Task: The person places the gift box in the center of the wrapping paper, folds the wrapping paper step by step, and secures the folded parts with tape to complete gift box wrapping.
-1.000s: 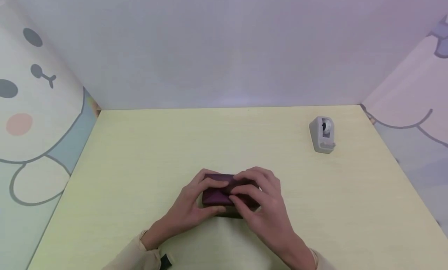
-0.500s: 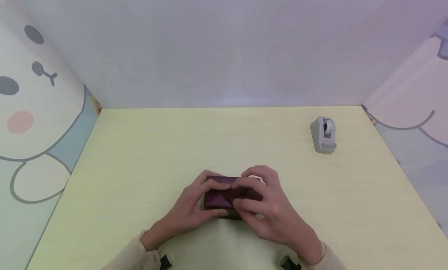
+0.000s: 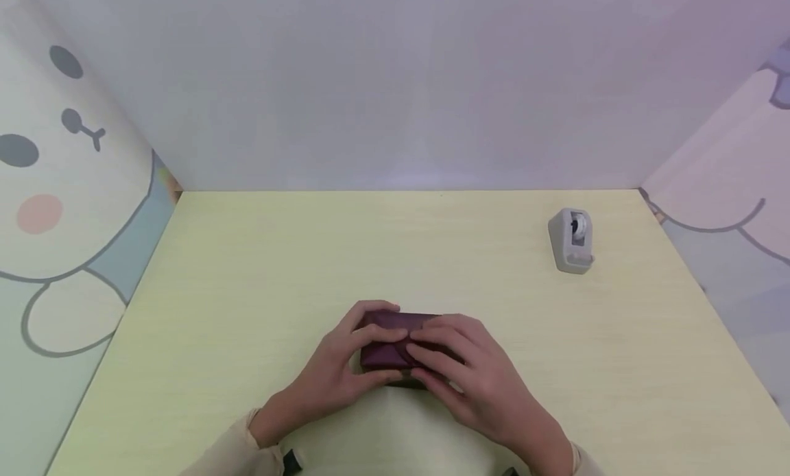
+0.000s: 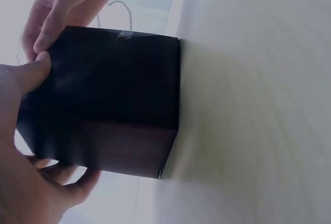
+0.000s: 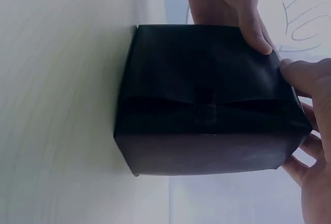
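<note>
A box wrapped in dark purple paper (image 3: 384, 356) stands on the table, near its front middle, between both hands. My left hand (image 3: 333, 367) grips its left part, thumb along the near face, index finger on top and the other fingers over the far edge. My right hand (image 3: 484, 376) holds the right part, with its thumb at the near edge and several fingers bent over the folded paper on top. The right wrist view shows an overlapping paper seam with a strip of clear tape (image 5: 206, 114) across it. Another bit of tape (image 4: 125, 34) sits at an edge in the left wrist view.
A grey tape dispenser (image 3: 569, 243) with a roll in it stands at the back right of the pale table (image 3: 296, 256). A plain wall (image 3: 395, 85) rises behind the table, and cartoon-printed panels (image 3: 92, 208) flank it.
My right hand's raised, bent fingers have come down flatter onto the box top, after its thumb shifted toward the near edge. My left hand keeps nearly the same grip on the box.
</note>
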Available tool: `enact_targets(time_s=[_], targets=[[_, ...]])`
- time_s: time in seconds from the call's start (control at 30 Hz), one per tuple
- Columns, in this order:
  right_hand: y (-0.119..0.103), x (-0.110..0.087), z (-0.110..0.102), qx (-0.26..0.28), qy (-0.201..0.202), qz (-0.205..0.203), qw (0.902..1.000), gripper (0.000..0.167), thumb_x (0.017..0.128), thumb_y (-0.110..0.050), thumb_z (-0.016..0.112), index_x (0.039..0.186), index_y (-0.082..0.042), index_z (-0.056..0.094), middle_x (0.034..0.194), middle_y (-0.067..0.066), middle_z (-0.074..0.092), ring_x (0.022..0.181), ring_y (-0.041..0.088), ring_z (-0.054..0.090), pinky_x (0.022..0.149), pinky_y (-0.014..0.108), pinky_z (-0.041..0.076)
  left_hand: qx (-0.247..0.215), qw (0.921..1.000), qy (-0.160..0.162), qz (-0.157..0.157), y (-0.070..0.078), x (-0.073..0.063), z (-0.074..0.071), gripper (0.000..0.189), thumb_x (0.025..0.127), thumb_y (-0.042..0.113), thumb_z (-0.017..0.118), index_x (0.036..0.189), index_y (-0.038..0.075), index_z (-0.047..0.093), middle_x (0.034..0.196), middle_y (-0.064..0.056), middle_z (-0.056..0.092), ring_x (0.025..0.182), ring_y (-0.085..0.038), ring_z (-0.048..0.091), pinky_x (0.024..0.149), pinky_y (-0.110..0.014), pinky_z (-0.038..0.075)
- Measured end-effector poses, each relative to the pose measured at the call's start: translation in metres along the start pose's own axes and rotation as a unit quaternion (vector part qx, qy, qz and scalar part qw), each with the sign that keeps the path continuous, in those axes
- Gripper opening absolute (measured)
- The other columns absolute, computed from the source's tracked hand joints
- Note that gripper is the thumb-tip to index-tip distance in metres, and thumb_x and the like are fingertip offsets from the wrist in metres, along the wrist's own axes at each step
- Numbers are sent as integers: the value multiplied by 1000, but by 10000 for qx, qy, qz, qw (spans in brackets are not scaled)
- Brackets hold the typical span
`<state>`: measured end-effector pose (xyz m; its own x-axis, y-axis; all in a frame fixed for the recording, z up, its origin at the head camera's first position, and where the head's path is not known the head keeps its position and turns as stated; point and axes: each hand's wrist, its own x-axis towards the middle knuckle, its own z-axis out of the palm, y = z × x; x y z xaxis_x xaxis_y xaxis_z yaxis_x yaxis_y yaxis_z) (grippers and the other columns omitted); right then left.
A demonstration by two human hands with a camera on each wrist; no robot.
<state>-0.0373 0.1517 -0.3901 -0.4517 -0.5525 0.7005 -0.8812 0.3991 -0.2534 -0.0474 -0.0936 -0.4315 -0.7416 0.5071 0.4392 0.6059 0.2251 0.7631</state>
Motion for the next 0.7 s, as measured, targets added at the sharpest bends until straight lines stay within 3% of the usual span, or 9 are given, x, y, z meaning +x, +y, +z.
enact_targets(time_s=[0.1,0.2,0.33,0.47,0.63,0.7], targets=[[0,0,0,-112,26,-209,9997,25,104,-23,66,116,-6,79,118,8,75,113,29,67,100,39,53,685,9937,307,829,1,0,0,45,90,23,83,132,20,69,150,-14,53,138,-32,55,113,-34,50],[0,0,0,-380,101,-623,9973,24,105,-19,63,112,-4,81,113,8,78,107,26,71,94,38,58,1242,9783,590,1549,3,1,-1,42,93,24,80,133,13,71,143,-16,61,143,-39,51,121,-37,42],[3,0,-1,-848,226,-1420,9860,25,107,-11,59,107,-1,81,109,10,80,99,22,75,88,36,61,1708,9612,718,2043,6,2,-1,39,95,24,77,128,3,73,133,-14,70,135,-38,58,121,-36,43],[7,-2,-1,-1052,295,-2030,9731,25,106,-2,55,108,2,80,110,12,80,99,23,76,89,34,62,2291,9365,798,2532,10,3,-1,35,99,23,73,122,-3,75,124,-15,74,122,-34,67,112,-37,52],[13,-3,2,-1166,512,-2345,9638,25,105,3,55,108,2,79,109,12,80,99,22,76,87,31,62,2785,9115,1045,2842,13,6,0,32,101,24,69,117,-2,77,117,-15,77,113,-32,72,104,-39,57],[15,-4,4,-1121,637,-2289,9649,24,104,2,56,107,1,80,106,11,80,97,21,76,87,30,62,2893,9064,1157,2854,14,7,2,31,102,25,68,116,0,78,115,-14,77,112,-32,72,103,-40,58]])
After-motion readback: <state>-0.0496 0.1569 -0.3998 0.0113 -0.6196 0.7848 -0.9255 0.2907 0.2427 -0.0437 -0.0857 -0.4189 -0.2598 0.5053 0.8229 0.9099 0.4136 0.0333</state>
